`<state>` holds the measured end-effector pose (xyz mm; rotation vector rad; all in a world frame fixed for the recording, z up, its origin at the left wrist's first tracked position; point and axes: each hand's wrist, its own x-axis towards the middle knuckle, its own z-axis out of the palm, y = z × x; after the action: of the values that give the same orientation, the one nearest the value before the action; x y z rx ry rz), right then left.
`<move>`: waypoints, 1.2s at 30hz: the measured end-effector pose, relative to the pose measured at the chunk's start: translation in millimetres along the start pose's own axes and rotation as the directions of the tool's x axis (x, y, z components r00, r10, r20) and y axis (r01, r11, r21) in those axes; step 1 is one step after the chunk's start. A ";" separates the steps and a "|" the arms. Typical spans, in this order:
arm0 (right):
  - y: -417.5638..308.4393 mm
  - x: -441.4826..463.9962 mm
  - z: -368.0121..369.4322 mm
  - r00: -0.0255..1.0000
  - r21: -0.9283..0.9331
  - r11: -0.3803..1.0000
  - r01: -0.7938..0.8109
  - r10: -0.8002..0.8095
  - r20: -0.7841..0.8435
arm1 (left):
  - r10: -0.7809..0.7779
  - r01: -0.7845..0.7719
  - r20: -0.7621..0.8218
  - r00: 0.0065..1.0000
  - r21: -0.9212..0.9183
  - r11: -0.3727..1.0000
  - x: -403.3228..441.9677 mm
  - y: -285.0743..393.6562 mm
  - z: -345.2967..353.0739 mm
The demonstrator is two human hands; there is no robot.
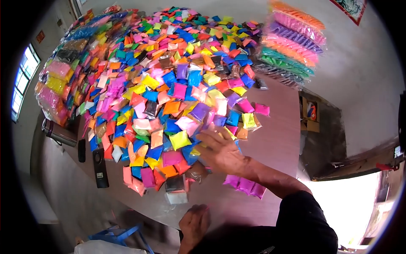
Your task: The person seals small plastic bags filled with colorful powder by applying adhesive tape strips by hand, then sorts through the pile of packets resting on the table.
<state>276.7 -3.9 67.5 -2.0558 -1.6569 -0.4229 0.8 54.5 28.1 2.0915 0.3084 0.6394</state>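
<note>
My right hand (220, 150) reaches over the front right part of a big pile of small coloured packets (169, 108), its fingers spread on or just above them. A purple packet (199, 111) and a yellow packet (180, 140) lie near its fingertips. Beneath my right forearm, several magenta packets (245, 186) lie in a row on the table. My left hand (195, 222) is at the table's front edge with its fingers curled; what it holds, if anything, is hidden. A white packet (176, 197) lies just above it.
Bundled packets in clear bags stand at the left (57, 86) and back right (292, 42) of the table (277, 144). A dark bottle (59, 132) and a black device (100, 168) are at the left. A blue stool (120, 235) stands below; a cardboard box (312, 114) is beyond the right edge.
</note>
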 end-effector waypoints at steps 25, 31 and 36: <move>121.7 170.3 56.3 0.948 0.144 0.979 -0.142 0.176 -0.264 | 0.077 -0.097 0.089 0.993 0.244 0.965 3.3 -4.6 -14.8; 113.8 154.0 35.4 0.971 0.095 0.986 -0.136 0.152 -0.184 | 0.081 -0.093 0.074 0.994 0.175 0.980 -6.8 -15.2 -13.0; 78.4 151.3 34.5 0.994 -0.169 0.983 -0.076 0.062 -0.086 | 0.068 -0.072 0.034 0.997 0.122 0.990 -3.5 -16.4 -11.9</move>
<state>385.5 127.1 102.8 -2.1819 -1.5440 -0.6366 -8.3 70.4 18.9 2.2361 0.2638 0.6442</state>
